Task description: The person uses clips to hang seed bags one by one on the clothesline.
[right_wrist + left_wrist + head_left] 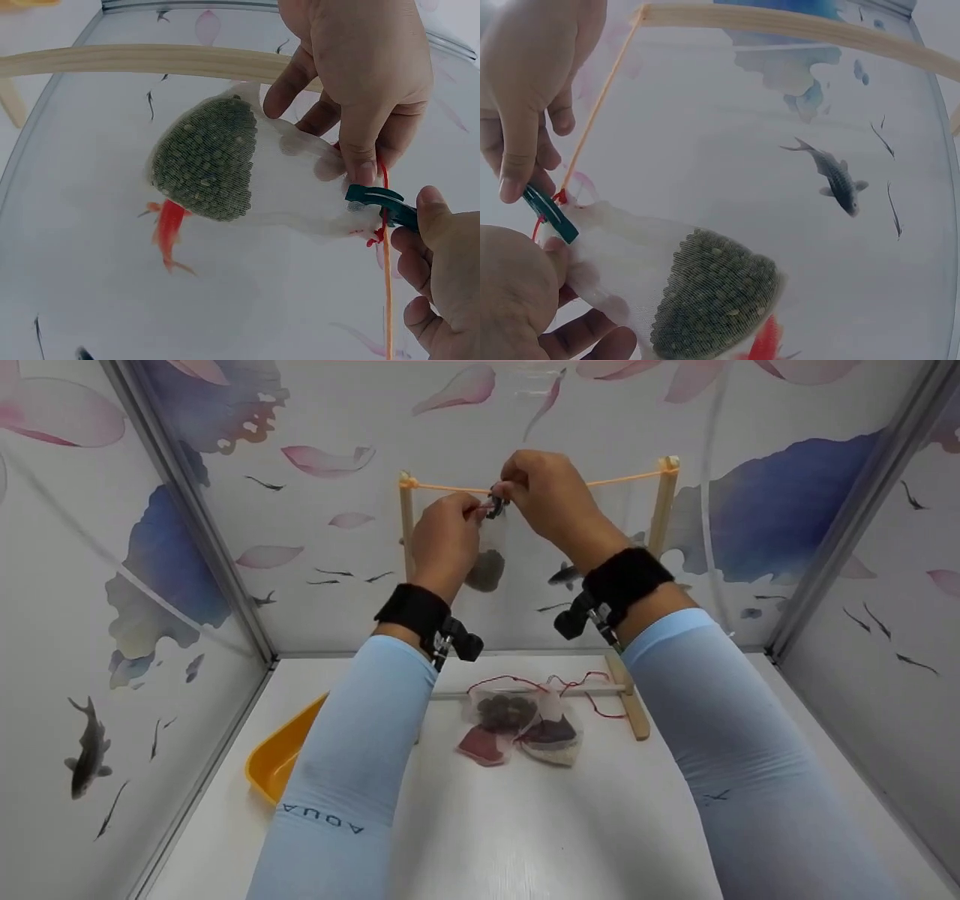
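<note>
A white mesh drawstring bag (292, 161) with small green grains in its lower part hangs at an orange string (622, 480). My left hand (444, 544) pinches the bag's gathered neck and red cord (385, 174) between thumb and fingers. From the other side, my right hand (553, 501) grips the handle end of a dark green clip (551, 215) between thumb and index finger. The clip lies across the string and the bag's top edge. In the head view my fingers hide much of the clip. How firmly its jaws bite cannot be seen.
Wooden posts (664, 506) hold the string at both ends. On the white table (487, 832) lie several mesh bags (510, 712) with red, dark and pale contents and red cords. A yellow tray (262, 761) sits left, partly behind my left sleeve. Printed panels enclose the table.
</note>
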